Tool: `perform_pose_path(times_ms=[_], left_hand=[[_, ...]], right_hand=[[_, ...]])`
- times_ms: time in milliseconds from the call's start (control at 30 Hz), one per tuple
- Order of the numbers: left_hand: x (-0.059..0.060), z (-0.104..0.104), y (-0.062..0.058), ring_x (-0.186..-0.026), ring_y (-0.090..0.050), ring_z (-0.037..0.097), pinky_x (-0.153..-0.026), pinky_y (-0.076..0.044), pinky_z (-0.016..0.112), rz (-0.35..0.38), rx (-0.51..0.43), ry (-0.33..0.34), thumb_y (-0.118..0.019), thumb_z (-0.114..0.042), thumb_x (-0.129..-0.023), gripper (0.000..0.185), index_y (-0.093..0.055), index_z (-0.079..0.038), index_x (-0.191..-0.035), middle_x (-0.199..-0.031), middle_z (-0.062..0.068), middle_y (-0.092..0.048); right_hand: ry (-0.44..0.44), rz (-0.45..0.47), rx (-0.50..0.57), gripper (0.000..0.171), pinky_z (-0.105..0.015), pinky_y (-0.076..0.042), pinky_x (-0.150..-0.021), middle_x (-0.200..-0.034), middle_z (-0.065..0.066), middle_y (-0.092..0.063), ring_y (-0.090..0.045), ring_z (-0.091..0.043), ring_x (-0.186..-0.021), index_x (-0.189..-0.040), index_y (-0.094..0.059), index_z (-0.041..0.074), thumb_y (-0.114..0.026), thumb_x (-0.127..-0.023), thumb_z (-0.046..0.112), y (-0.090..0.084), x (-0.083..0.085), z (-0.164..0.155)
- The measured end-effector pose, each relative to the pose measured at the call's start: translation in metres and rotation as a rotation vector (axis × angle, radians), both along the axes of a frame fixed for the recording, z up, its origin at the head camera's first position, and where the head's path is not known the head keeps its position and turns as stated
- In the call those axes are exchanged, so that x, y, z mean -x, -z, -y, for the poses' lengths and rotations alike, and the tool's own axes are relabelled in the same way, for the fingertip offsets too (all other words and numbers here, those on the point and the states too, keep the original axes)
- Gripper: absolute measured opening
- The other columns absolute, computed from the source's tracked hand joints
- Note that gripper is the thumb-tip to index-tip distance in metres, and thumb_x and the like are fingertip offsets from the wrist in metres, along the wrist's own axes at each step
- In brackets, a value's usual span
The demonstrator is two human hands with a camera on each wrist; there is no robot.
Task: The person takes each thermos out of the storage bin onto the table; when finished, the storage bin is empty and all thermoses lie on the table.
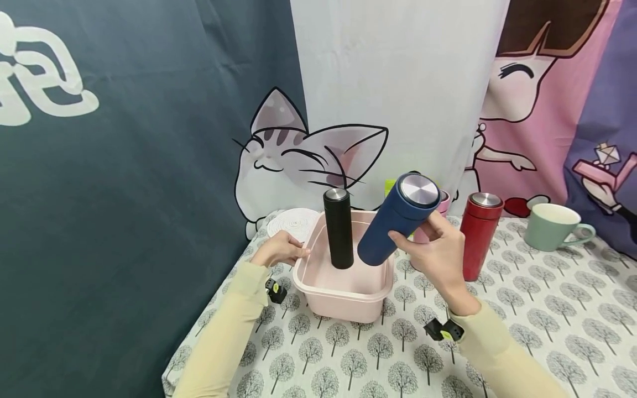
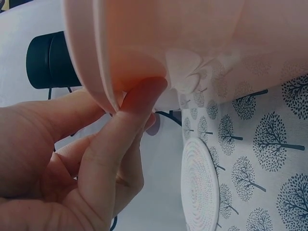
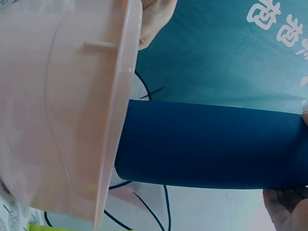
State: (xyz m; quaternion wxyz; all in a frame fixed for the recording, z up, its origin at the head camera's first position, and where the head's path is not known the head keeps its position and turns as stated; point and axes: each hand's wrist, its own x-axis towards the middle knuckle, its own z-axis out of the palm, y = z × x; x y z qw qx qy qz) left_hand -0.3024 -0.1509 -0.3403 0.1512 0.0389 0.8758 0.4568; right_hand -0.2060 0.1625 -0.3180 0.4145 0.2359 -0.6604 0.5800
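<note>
My right hand (image 1: 438, 254) grips a blue thermos bottle (image 1: 393, 221) near its silver-topped lid. The bottle tilts, its base over the right side of a pale pink plastic basin (image 1: 343, 296). In the right wrist view the bottle's (image 3: 211, 144) lower end passes behind the basin's rim. My left hand (image 1: 281, 249) pinches the basin's left rim, with the thumb on one side of the wall and fingers on the other, as the left wrist view shows. A black thermos bottle (image 1: 339, 229) stands upright inside the basin.
A red thermos bottle (image 1: 480, 235) and a mint green mug (image 1: 554, 226) stand to the right on the tree-print tablecloth. Partly hidden behind my right hand is a pink bottle (image 1: 443, 203). A round white mat (image 1: 293, 221) lies behind the basin's left side.
</note>
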Motion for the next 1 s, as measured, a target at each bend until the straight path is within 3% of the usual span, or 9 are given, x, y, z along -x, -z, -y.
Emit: perform_pose_path(times_ms=[367, 533, 667, 733, 800, 900, 1000], left_hand=[[0.002, -0.003, -0.001, -0.078, -0.073, 0.025, -0.073, -0.064, 0.034, 0.012, 0.010, 0.000, -0.075, -0.013, -0.087, 0.035, -0.066, 0.011, -0.111, -0.093, 0.021, -0.072], [0.004, -0.004, -0.002, -0.077, -0.073, 0.025, -0.073, -0.064, 0.034, 0.012, 0.004, 0.007, -0.074, -0.013, -0.087, 0.034, -0.066, 0.011, -0.110, -0.093, 0.022, -0.072], [0.004, -0.003, -0.002, -0.078, -0.073, 0.026, -0.073, -0.064, 0.035, 0.009, 0.003, -0.011, -0.073, -0.011, -0.088, 0.031, -0.066, 0.011, -0.109, -0.094, 0.022, -0.072], [0.003, -0.002, 0.000, -0.078, -0.073, 0.026, -0.073, -0.064, 0.035, 0.015, 0.000, -0.007, -0.073, -0.010, -0.088, 0.031, -0.067, 0.011, -0.109, -0.093, 0.022, -0.072], [0.002, -0.001, 0.001, -0.078, -0.073, 0.026, -0.073, -0.064, 0.034, 0.019, 0.000, 0.003, -0.073, -0.010, -0.088, 0.030, -0.067, 0.011, -0.108, -0.092, 0.022, -0.072], [0.002, 0.000, 0.001, -0.076, -0.073, 0.025, -0.072, -0.064, 0.034, 0.010, 0.005, 0.007, -0.073, -0.010, -0.088, 0.029, -0.067, 0.011, -0.107, -0.091, 0.021, -0.072], [0.002, 0.001, -0.004, -0.077, -0.073, 0.026, -0.072, -0.064, 0.034, -0.003, 0.015, -0.001, -0.074, -0.010, -0.088, 0.029, -0.067, 0.011, -0.107, -0.091, 0.021, -0.072]], right_hand=[[0.019, -0.025, 0.049, 0.054, -0.019, -0.057, -0.088, -0.103, 0.003, -0.073, -0.071, -0.006, -0.090, -0.111, -0.067, -0.010, -0.077, -0.061, -0.026, -0.007, -0.013, -0.015], [-0.060, -0.031, 0.124, 0.050, -0.013, -0.056, -0.078, -0.099, 0.001, -0.073, -0.070, -0.006, -0.085, -0.111, -0.064, -0.015, -0.073, -0.064, -0.027, -0.016, -0.025, -0.016], [-0.103, -0.025, 0.147, 0.051, -0.013, -0.057, -0.077, -0.103, -0.003, -0.073, -0.071, -0.009, -0.091, -0.115, -0.063, -0.015, -0.071, -0.065, -0.027, -0.017, -0.028, -0.020], [-0.073, -0.018, 0.132, 0.054, -0.006, -0.053, -0.066, -0.105, -0.002, -0.073, -0.071, -0.010, -0.093, -0.116, -0.063, -0.013, -0.071, -0.065, -0.027, -0.014, -0.027, -0.024], [-0.053, -0.012, 0.127, 0.055, -0.006, -0.040, -0.048, -0.105, -0.002, -0.074, -0.069, -0.007, -0.085, -0.116, -0.064, -0.013, -0.071, -0.064, -0.028, -0.011, -0.025, -0.029], [-0.041, -0.014, 0.135, 0.052, -0.020, -0.019, -0.037, -0.103, -0.003, -0.074, -0.059, -0.006, -0.066, -0.114, -0.064, -0.014, -0.071, -0.064, -0.027, -0.008, -0.024, -0.034], [-0.067, -0.027, 0.164, 0.050, -0.016, -0.034, -0.042, -0.102, -0.005, -0.074, -0.058, -0.007, -0.065, -0.112, -0.064, -0.016, -0.070, -0.064, -0.028, -0.009, -0.024, -0.035]])
